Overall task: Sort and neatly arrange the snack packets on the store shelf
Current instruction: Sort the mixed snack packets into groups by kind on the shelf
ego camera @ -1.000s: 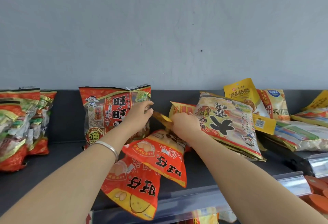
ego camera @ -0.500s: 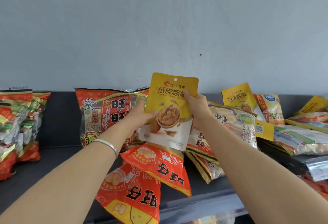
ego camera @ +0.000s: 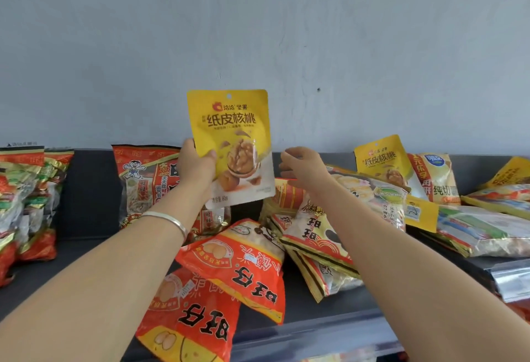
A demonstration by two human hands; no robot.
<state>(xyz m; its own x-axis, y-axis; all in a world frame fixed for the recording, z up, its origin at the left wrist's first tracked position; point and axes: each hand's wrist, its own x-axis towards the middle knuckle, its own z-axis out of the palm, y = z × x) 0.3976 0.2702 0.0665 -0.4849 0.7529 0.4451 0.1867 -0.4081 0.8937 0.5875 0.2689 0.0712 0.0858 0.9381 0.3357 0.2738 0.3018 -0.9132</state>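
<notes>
Left hand [ego camera: 198, 168] grips yellow walnut pouch [ego camera: 233, 129] at lower left edge: thumb pressed on front, fingers behind it, hidden. Pouch upright, held clear of shelf [ego camera: 329, 315], above orange packets [ego camera: 246, 270]. Right hand [ego camera: 304, 169] just right of pouch, not touching; fingers loosely bent, slightly apart, holding nothing. Below right fingers: tilted cracker packets [ego camera: 315, 235]. Second walnut pouch [ego camera: 378, 160] farther right of those fingers, leaning at shelf back.
</notes>
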